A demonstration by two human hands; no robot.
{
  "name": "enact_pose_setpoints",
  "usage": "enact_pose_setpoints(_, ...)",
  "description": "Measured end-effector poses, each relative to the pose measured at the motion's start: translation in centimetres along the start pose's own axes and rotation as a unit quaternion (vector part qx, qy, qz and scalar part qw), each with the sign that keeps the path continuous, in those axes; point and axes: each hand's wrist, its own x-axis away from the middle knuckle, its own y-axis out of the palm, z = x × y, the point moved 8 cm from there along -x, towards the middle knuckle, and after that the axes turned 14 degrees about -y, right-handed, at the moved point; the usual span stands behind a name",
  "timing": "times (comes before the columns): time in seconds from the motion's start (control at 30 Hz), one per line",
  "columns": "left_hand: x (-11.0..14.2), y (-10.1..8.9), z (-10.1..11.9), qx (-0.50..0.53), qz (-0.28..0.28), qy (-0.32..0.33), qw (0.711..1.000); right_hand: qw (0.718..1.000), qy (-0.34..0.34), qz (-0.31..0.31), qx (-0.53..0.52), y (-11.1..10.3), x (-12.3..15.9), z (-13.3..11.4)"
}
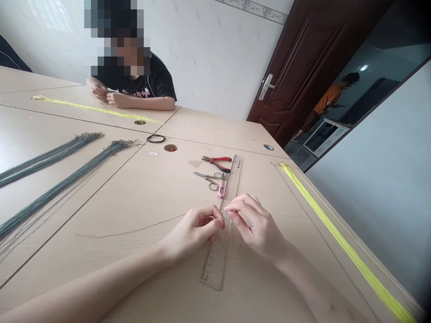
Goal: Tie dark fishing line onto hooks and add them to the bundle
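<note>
A thin grey cord (134,232) trails to the left across the table from my left hand (197,229), which pinches it between thumb and forefinger. Just to the right, my right hand (256,224) is closed in a pinch on the same cord, near a small loop or knot too fine to make out. Both hands are above a clear plastic ruler (213,267) that lies lengthwise on the table. Beyond them lie red-and-black pliers (220,163), small metal scissors (206,176) and pink thread snips (222,186), the snips touching the ruler's edge.
Yellow cords (323,220) run down the right edge. Grey cord bundles (63,179) lie at left. A black ring (156,139), a small label (152,154) and a cable hole (170,147) are farther back. Across the table, a person (158,85) works beside more yellow cords (90,107).
</note>
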Motion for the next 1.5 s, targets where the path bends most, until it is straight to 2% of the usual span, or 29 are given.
enact_pose_setpoints(0.07,0.0,0.0,0.0,0.001,0.001,0.007,1.0,1.0,0.023,0.014,0.017,-0.3,-0.4,1.5)
enact_pose_setpoints(0.17,0.0,-0.1,0.0,0.001,0.007,0.012,1.0,0.995,0.08,0.018,0.063,-0.2,-1.7,6.0)
enact_pose_setpoints(0.3,0.0,-0.4,0.1,0.003,0.019,0.017,1.0,0.981,0.144,-0.062,0.112,1.9,-4.5,13.1)
enact_pose_setpoints(0.37,-0.1,-0.5,0.1,0.004,0.021,0.019,1.0,0.97,0.176,-0.104,0.131,3.0,-5.7,15.9)
enact_pose_setpoints(0.43,-0.1,-0.6,0.0,0.004,0.023,0.023,0.999,0.958,0.202,-0.143,0.145,4.0,-6.6,17.7)
enact_pose_setpoints(0.53,-0.3,-0.8,-0.2,0.002,0.03,0.027,0.999,0.941,0.225,-0.198,0.158,5.3,-7.3,18.6)
enact_pose_setpoints(0.63,-0.5,-0.9,-0.4,0.002,0.034,0.027,0.999,0.926,0.235,-0.238,0.175,6.2,-7.5,18.5)
enact_pose_setpoints(0.77,-0.6,-0.9,-0.4,0.003,0.033,0.03,0.999,0.913,0.25,-0.247,0.209,6.4,-7.4,18.0)
enact_pose_setpoints(0.9,-0.5,-0.8,-0.2,0.004,0.032,0.04,0.999,0.921,0.243,-0.223,0.209,6.7,-7.7,17.0)
enact_pose_setpoints(1.0,-0.5,-0.9,-0.4,0.004,0.029,0.04,0.999,0.936,0.235,-0.171,0.199,5.8,-7.9,15.7)
enact_pose_setpoints(1.07,-0.6,-0.9,-0.5,0.006,0.028,0.035,0.999,0.948,0.228,-0.122,0.184,4.3,-7.5,14.3)
enact_pose_setpoints(1.17,-0.7,-0.9,-0.8,0.021,0.025,0.025,0.999,0.968,0.209,-0.05,0.131,1.3,-5.4,11.3)
enact_pose_setpoints(1.27,-0.7,-0.6,-0.9,0.045,0.023,0.014,0.999,0.987,0.152,-0.021,0.036,-0.7,-2.3,7.3)
enact_pose_setpoints(1.37,-0.4,-0.3,-1.0,0.061,0.028,0.0,0.998,0.997,0.076,0.015,-0.009,-1.7,0.6,3.7)
enact_pose_setpoints(1.5,-0.2,0.0,-1.0,0.073,0.035,-0.013,0.997,0.999,0.012,0.044,0.011,-1.9,2.6,1.8)
